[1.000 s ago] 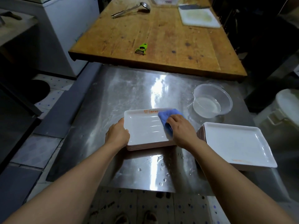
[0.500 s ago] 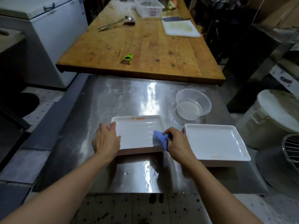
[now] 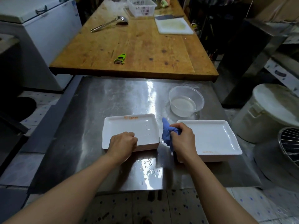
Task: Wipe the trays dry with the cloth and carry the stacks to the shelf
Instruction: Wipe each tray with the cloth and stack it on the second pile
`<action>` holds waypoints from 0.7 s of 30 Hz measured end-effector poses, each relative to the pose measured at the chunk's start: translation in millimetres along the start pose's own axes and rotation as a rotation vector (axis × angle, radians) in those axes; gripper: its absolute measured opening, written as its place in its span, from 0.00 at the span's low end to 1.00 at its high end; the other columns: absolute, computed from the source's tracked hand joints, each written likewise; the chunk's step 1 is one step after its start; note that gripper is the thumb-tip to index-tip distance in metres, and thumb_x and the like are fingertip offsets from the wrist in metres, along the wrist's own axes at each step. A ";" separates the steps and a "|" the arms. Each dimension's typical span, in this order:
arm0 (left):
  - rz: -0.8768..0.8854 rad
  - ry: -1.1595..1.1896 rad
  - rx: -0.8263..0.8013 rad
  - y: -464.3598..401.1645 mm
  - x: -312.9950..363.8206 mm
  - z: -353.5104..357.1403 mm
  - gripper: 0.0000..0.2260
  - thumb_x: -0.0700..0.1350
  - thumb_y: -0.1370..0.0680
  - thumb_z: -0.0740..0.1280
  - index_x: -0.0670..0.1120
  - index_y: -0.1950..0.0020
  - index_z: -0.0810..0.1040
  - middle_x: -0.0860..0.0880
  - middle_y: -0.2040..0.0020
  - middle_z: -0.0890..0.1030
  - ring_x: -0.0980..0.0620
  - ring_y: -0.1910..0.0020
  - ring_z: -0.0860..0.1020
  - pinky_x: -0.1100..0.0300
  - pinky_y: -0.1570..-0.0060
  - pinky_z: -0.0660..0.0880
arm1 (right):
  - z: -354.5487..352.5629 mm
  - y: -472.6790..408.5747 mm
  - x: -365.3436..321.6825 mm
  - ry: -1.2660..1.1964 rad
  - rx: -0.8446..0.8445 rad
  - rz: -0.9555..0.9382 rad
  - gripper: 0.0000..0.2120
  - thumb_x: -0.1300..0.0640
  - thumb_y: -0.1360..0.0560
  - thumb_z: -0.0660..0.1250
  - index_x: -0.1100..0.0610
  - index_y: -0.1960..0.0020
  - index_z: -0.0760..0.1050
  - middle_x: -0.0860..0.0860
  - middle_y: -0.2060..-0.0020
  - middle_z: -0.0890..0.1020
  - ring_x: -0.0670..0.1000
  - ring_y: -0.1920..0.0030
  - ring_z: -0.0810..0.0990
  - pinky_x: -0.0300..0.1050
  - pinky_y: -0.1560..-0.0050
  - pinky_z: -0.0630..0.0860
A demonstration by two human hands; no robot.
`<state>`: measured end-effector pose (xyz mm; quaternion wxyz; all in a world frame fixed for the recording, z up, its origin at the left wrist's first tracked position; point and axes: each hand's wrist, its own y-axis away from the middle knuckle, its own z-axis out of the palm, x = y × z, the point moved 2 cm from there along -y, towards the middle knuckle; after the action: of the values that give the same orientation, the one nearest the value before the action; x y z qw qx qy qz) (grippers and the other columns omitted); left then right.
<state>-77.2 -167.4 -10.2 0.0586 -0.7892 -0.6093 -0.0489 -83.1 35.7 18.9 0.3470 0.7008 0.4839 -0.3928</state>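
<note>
Left hand [image 3: 123, 143] grips near edge of left tray stack [image 3: 131, 130]; right hand [image 3: 182, 139] clenches blue cloth [image 3: 166, 135] between stacks. Lift top tray level; wet steel table [image 3: 100, 110] invites slipping.

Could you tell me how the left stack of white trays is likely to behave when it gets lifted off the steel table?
The left stack of trays looks rigid, so it should lift as one block. Droplets on the steel table suggest wet, slippery rims. Several stacked layers probably make it fairly heavy.
</note>
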 end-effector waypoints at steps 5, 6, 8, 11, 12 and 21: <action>0.107 0.114 0.103 0.5 -1.6 -21.2 0.07 0.39 0.30 0.73 0.43 0.66 0.77 0.47 0.65 0.76 0.43 0.65 0.77 0.59 0.73 0.63 | -11.8 -5.5 -4.0 -0.051 0.055 0.033 0.09 0.67 0.27 0.62 0.55 0.57 0.77 0.48 0.64 0.79 0.41 0.72 0.78 0.27 0.78 0.68; 0.121 0.110 0.135 0.8 -0.5 -25.4 0.08 0.39 0.31 0.74 0.43 0.65 0.76 0.47 0.66 0.76 0.43 0.67 0.76 0.60 0.74 0.63 | -12.1 -6.2 -5.0 -0.043 0.047 0.040 0.09 0.67 0.26 0.62 0.55 0.57 0.77 0.47 0.64 0.79 0.41 0.72 0.77 0.27 0.77 0.68; 0.111 0.122 0.219 -1.6 0.3 -33.7 0.07 0.39 0.29 0.72 0.43 0.62 0.74 0.46 0.64 0.76 0.43 0.66 0.76 0.59 0.75 0.62 | -11.1 -6.5 -8.6 -0.033 0.030 0.043 0.08 0.66 0.26 0.62 0.55 0.57 0.77 0.46 0.63 0.79 0.42 0.68 0.77 0.28 0.75 0.69; 0.071 0.128 0.287 -13.1 -1.0 -45.5 0.05 0.44 0.22 0.64 0.43 0.54 0.74 0.45 0.61 0.78 0.40 0.64 0.76 0.54 0.70 0.65 | -11.1 -4.2 -18.2 -0.060 0.026 0.031 0.08 0.67 0.27 0.62 0.56 0.57 0.77 0.48 0.63 0.79 0.41 0.70 0.76 0.26 0.77 0.67; 0.049 0.111 0.267 -18.3 -1.9 -49.2 0.07 0.46 0.21 0.62 0.44 0.51 0.74 0.44 0.61 0.79 0.39 0.63 0.77 0.53 0.67 0.65 | -12.6 -3.0 -22.3 -0.060 0.026 0.016 0.08 0.67 0.27 0.62 0.56 0.57 0.77 0.49 0.62 0.80 0.42 0.68 0.77 0.26 0.75 0.68; -0.189 0.757 0.435 -22.3 -1.1 -114.3 0.07 0.43 0.21 0.63 0.46 0.59 0.73 0.48 0.67 0.76 0.50 0.66 0.74 0.61 0.64 0.68 | -38.2 9.2 -95.6 -0.225 0.098 -0.252 0.08 0.65 0.26 0.64 0.54 0.53 0.77 0.50 0.57 0.82 0.47 0.58 0.81 0.35 0.63 0.78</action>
<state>-99.7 -180.3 103.3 0.4374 -0.6261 -0.6104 -0.2101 -87.4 27.3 121.8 0.3123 0.6023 0.5062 -0.5324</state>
